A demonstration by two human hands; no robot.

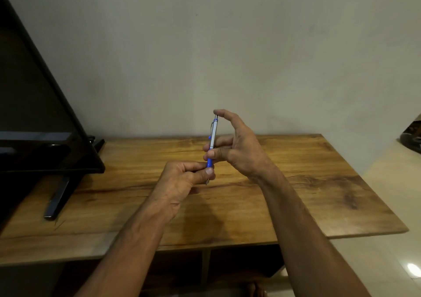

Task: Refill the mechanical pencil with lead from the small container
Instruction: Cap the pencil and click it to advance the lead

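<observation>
The mechanical pencil (pixel 213 137), silver with a blue grip and clip, stands nearly upright above the wooden table (pixel 296 182), tip pointing down. My left hand (pixel 182 180) pinches its lower blue end near the tip. My right hand (pixel 234 144) holds the barrel with its lower fingers and thumb, and its index finger arches over and rests on the top end. I see no lead container anywhere; whether one is hidden in my left palm I cannot tell.
A black flat screen (pixel 41 114) on a dark stand (pixel 57 201) fills the left side of the table. A plain wall rises behind. The table's right edge drops to a light floor, with open shelves under the front edge.
</observation>
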